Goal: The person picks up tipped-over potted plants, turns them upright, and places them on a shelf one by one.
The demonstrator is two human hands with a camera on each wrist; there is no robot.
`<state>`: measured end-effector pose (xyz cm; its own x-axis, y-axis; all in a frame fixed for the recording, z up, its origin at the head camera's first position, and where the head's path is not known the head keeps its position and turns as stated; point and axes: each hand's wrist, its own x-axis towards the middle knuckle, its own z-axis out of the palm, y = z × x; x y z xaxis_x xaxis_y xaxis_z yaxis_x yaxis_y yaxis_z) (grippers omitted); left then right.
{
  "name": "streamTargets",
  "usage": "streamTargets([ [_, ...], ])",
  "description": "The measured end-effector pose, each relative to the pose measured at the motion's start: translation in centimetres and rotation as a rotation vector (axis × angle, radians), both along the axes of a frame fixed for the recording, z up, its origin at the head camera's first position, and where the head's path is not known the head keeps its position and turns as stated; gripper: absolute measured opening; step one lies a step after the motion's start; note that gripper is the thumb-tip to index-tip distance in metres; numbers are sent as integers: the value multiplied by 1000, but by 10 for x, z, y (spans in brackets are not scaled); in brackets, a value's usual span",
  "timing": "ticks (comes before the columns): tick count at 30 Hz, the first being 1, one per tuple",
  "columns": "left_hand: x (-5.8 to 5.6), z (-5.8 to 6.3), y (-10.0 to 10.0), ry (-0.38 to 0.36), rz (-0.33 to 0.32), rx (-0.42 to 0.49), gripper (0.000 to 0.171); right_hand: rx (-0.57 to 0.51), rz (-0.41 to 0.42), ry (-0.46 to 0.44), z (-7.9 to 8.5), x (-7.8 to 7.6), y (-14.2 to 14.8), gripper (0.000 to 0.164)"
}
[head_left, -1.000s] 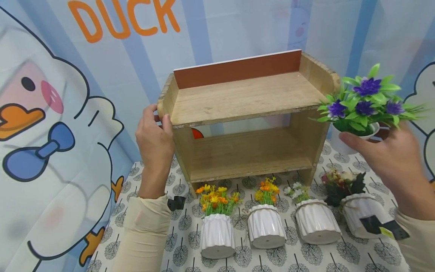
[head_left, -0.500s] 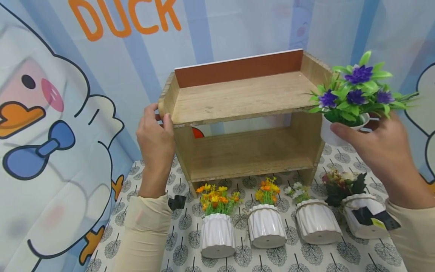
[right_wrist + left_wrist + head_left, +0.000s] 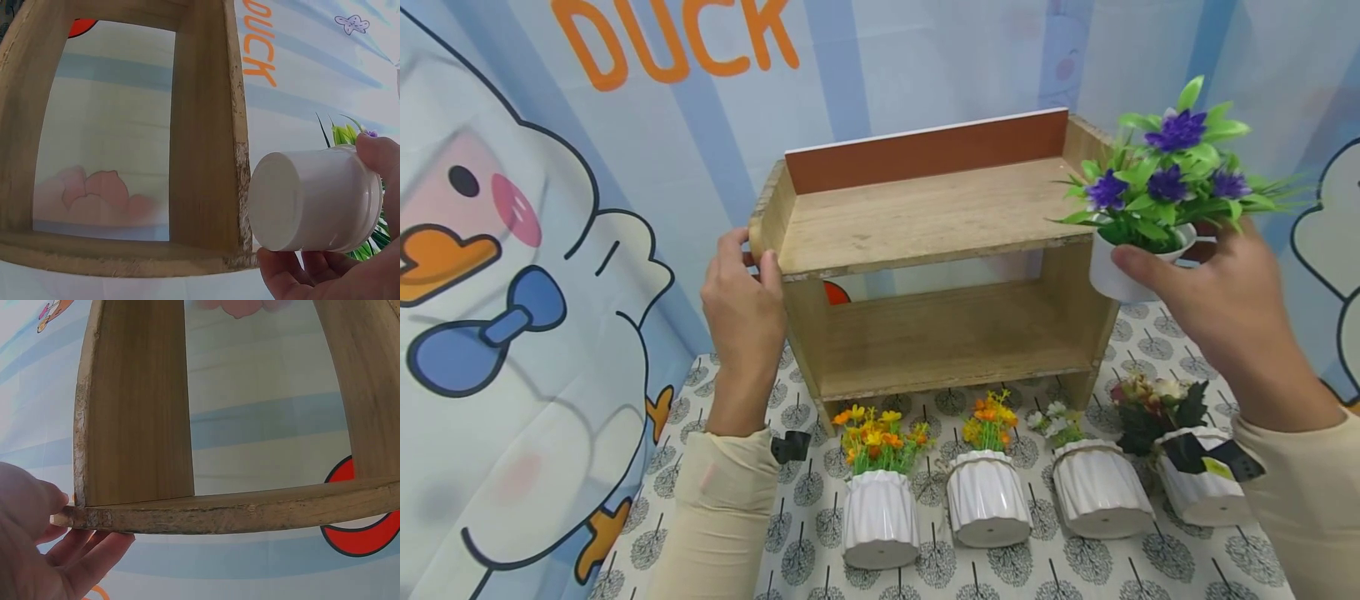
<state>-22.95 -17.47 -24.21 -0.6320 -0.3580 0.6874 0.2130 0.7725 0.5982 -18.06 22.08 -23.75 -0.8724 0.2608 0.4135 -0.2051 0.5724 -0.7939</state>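
My right hand grips a smooth white pot of artificial purple flowers by its side, in the air by the right end of a wooden shelf. In the right wrist view the underside of the pot faces the camera, close to the edge of the shelf board. My left hand holds the upper left end of the shelf. Seen from the left wrist, thumb and fingers of that hand pinch the corner of the upper board.
Several ribbed white pots stand in a row before the shelf: orange-yellow flowers, orange flowers, white flowers and a dark-leaved bouquet. A tree-print cloth covers the table. A duck-printed curtain hangs behind.
My right hand has carried the pot of purple flowers up and to the left, closer over the shelf's right end. The left hand stays at the left end of the shelf.
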Motion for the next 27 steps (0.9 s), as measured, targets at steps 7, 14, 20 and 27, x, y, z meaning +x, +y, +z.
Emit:
streamTargets([
  [7, 0, 0, 0, 2, -3, 10, 33, -33, 26, -2, 11, -6, -7, 80],
  [14, 0, 0, 1, -4, -1, 6, 34, -56, 45, -16, 18, -13, -10, 82],
  [20, 0, 0, 2, -3, 3, -1, 34, -58, 40, -6, 29, -26, -13, 83],
  [27, 0, 0, 2, 2, -2, -3, 34, -84, 62, 9, 37, -42, -21, 82],
])
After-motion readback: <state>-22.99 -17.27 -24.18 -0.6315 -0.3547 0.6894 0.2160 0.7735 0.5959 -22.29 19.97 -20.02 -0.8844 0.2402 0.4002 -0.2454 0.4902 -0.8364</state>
